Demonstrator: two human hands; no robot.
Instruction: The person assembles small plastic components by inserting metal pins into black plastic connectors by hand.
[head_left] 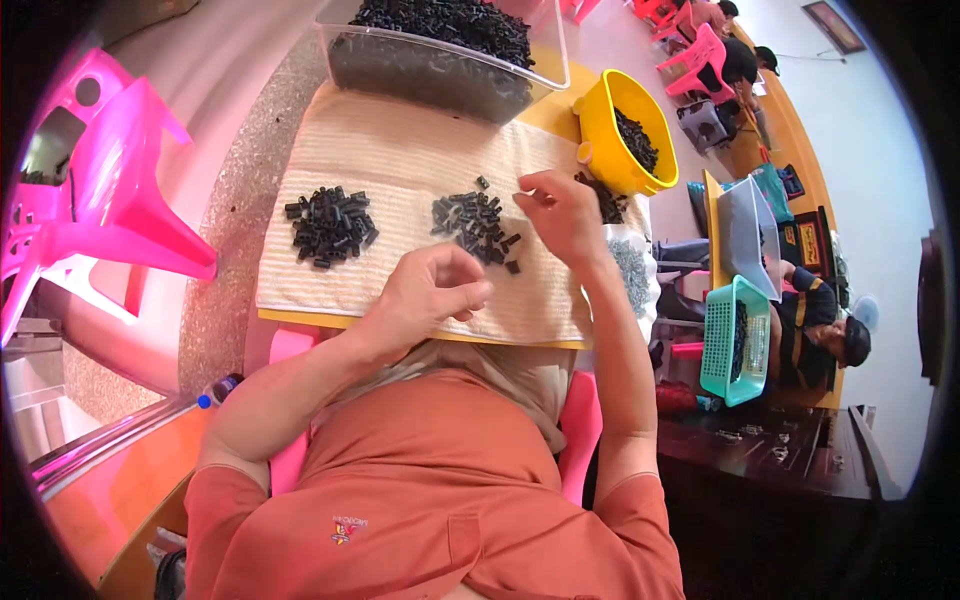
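Observation:
My left hand (432, 292) hovers over the near edge of the towel, its fingers loosely curved and the thumb apart from them. Nothing shows between them. Above the towel's right side, my right hand (566, 215) has its fingers curled toward the thumb; whatever they hold, if anything, is too small to make out. Between the hands and beyond lies a loose pile of small black cylindrical parts (478, 228). A denser pile of similar black parts (332, 226) sits to the left. Small dark pieces (606, 200) lie just right of my right hand.
A clear bin (450, 50) full of black parts stands at the towel's far edge, with a yellow basket (588, 120) of dark pieces beside it. Small greyish pieces (630, 275) lie on white material at right. A pink chair (130, 215) stands left; a green basket (715, 345) and another person (808, 320) are right.

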